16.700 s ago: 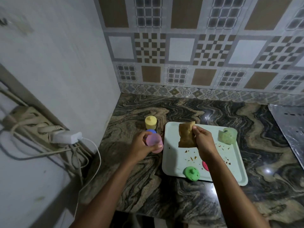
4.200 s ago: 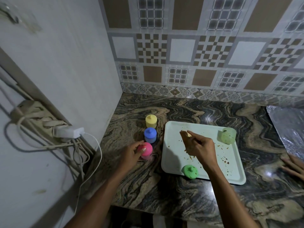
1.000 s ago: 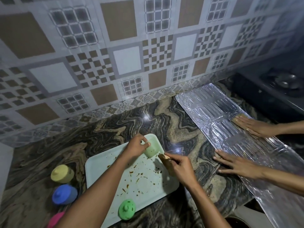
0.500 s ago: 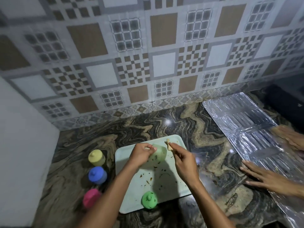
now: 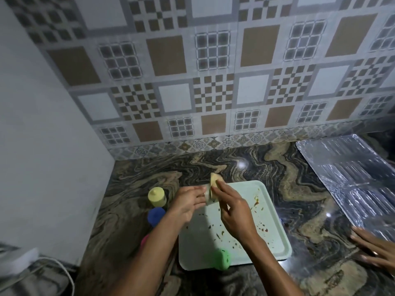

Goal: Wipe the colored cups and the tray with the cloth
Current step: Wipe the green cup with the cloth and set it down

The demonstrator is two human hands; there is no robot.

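Note:
My left hand (image 5: 188, 201) grips a pale green cup (image 5: 207, 196), mostly hidden between my hands, over the far left corner of the pale tray (image 5: 271, 229). My right hand (image 5: 233, 210) presses the tan cloth (image 5: 214, 180) against that cup. Brown crumbs and smears dot the tray. A bright green cup (image 5: 222, 258) stands upside down at the tray's near edge. Left of the tray, on the marble counter, stand a yellow cup (image 5: 157, 196) and a blue cup (image 5: 156, 215); a pink cup (image 5: 144, 240) peeks out from behind my left forearm.
A sheet of silver foil (image 5: 350, 178) covers the counter on the right, and another person's hand (image 5: 376, 248) rests near its front edge. A white wall closes the left side, with a cable (image 5: 66, 272) and plug at lower left. Patterned tiles stand behind.
My left hand has lifted the pale green cup from the tray's far right to its far left corner, and my right hand now presses the cloth on it. The view swung left.

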